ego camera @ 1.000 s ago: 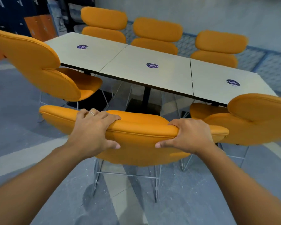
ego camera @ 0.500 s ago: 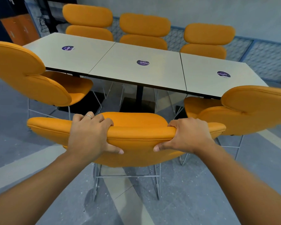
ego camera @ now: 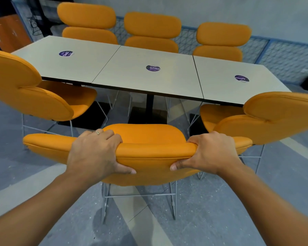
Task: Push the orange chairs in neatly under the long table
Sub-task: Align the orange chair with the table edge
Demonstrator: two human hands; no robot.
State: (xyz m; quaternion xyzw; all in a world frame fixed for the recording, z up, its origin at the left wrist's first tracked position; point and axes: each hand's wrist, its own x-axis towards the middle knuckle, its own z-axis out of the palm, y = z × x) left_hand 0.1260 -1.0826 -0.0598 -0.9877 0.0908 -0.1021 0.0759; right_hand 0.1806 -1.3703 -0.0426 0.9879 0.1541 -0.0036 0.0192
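- Head view: the long table [ego camera: 149, 75], three pale tops set end to end with a purple sticker [ego camera: 153, 68] on each, ran across the room, and everything else is placed against it.
- On the near side of the table, the middle chair [ego camera: 149, 151] stood with its seat facing the table's central post [ego camera: 149, 103]. The seat's front edge was short of the tabletop, so it was not yet tucked under.
- The left hand [ego camera: 94, 153] had its grip closed over the top of that chair's backrest, fingers curled over the front and thumb pressed against the back. A ring [ego camera: 96, 132] showed on one finger.
- The right hand [ego camera: 212, 153] was clamped on the same backrest further along, in the same hold.
- Toward the table's left end, the left near chair [ego camera: 34, 96] sat turned at an angle, only part of its seat under the edge.
- Toward the table's right end, the right near chair [ego camera: 265, 118] was likewise skewed, its seat just under the table's near edge.
- On the far side of the table, three far chairs [ego camera: 152, 32] stood in a row, their backs rising close behind the tabletop; they looked already pushed in.
- By my judgement the middle chair was the step in hand. The next move called for a straight, even push from both hands toward the post, keeping the wire legs [ego camera: 172, 201] clear of the table's black base [ego camera: 148, 116], then squaring the two angled chairs.
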